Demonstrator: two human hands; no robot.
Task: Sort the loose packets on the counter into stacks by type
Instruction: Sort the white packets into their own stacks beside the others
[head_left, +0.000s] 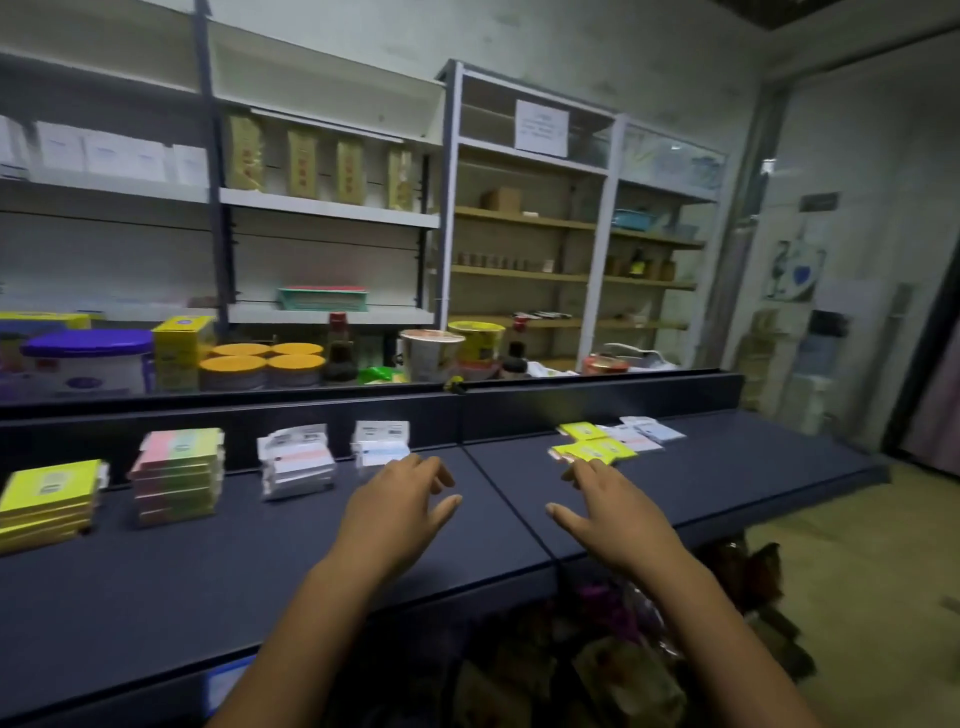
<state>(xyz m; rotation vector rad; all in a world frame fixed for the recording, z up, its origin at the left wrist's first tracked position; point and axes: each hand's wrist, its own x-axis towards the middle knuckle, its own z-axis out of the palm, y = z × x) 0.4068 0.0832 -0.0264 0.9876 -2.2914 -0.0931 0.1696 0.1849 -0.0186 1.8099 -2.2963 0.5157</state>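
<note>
On the dark blue counter (208, 582) stand several stacks: yellow packets (49, 501) at far left, pink-and-green packets (176, 475), white packets with a red stripe (297, 462), and white-and-blue packets (379, 442). Loose yellow packets (595, 448) and loose white packets (644, 434) lie at the back right. My left hand (400, 506) hovers empty, fingers relaxed, just in front of the white-and-blue stack. My right hand (610, 506) hovers empty with fingers spread, its fingertips close to the loose yellow packets.
A raised ledge (311, 410) runs behind the counter, with tubs, jars and cup noodles (431, 356) beyond it. Shelving (332, 208) fills the wall behind. Bagged goods (623, 670) sit under the counter's front edge. Open floor (857, 571) lies to the right.
</note>
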